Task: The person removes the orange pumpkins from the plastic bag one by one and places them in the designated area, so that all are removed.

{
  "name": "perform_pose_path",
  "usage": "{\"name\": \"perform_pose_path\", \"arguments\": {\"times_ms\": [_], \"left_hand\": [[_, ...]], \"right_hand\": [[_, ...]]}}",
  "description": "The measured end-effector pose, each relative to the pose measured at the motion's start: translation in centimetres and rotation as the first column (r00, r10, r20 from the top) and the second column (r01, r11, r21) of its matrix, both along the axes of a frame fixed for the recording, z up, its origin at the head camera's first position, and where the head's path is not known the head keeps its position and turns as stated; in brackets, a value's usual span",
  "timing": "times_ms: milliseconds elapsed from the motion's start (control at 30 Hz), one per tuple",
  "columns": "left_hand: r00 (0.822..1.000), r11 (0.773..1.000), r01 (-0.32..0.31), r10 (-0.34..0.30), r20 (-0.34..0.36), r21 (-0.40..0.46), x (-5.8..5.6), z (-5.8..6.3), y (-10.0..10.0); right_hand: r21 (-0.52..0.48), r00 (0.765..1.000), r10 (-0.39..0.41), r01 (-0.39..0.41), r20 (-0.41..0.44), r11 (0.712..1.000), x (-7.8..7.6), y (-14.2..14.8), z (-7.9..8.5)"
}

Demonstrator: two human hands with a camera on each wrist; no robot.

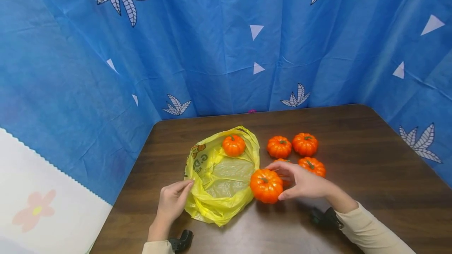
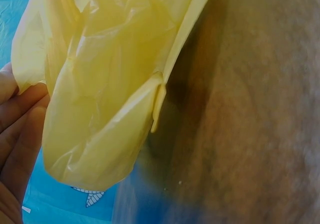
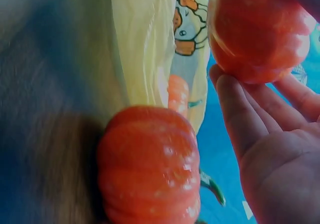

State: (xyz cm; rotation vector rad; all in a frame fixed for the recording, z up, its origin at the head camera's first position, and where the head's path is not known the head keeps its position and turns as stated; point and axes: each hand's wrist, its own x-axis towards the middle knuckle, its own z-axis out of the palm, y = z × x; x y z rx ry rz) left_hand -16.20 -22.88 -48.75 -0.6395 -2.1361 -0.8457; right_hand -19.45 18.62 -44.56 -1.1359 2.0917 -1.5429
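Note:
A yellow plastic bag [image 1: 212,207] lies with its mouth wide on the table, one small orange pumpkin [image 1: 234,146] inside near its far side. My left hand [image 1: 172,199] pinches the bag's left rim between thumb and fingers; the left wrist view shows the fingertips [image 2: 35,91] against the thin plastic. With thumb and fingers around it, my right hand [image 1: 307,181] holds another orange pumpkin [image 1: 266,185] at the bag's right edge. That pumpkin is raised above the table in the right wrist view, and a further pumpkin [image 3: 150,164] sits lower beside it.
Right of the bag stand several more pumpkins, including one at the back [image 1: 305,144], one left of it [image 1: 279,147] and one nearer [image 1: 312,166]; another is partly hidden behind my right hand. Blue curtains [image 1: 226,50] hang around the brown table [image 1: 370,160].

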Motion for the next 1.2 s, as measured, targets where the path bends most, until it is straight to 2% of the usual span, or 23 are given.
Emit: {"name": "perform_pose_path", "arguments": {"times_ms": [300,533,667,900,1200], "left_hand": [[1.0,1.0,-0.001,0.001,-0.005,0.001,-0.1,0.0,-0.1],[1.0,1.0,0.007,-0.007,-0.004,-0.007,-0.1,0.0,-0.1],[1.0,1.0,0.009,-0.009,-0.003,-0.005,-0.1,0.0,-0.1],[1.0,1.0,0.005,-0.005,0.001,-0.01,-0.1,0.1,-0.1],[1.0,1.0,0.005,-0.005,-0.005,-0.006,-0.1,0.0,-0.1]], "right_hand": [[0.041,0.997,0.071,-0.071,0.009,0.997,-0.4,1.3,0.1],[0.108,0.991,0.085,-0.096,0.098,0.99,-0.5,2.3,0.4],[0.165,0.99,0.079,-0.098,0.12,0.981,-0.5,2.6,0.7],[0.252,0.992,0.059,-0.087,0.115,0.964,-0.3,2.9,1.2],[0.303,0.998,0.037,-0.05,0.048,0.952,-0.1,3.6,1.8]]}}
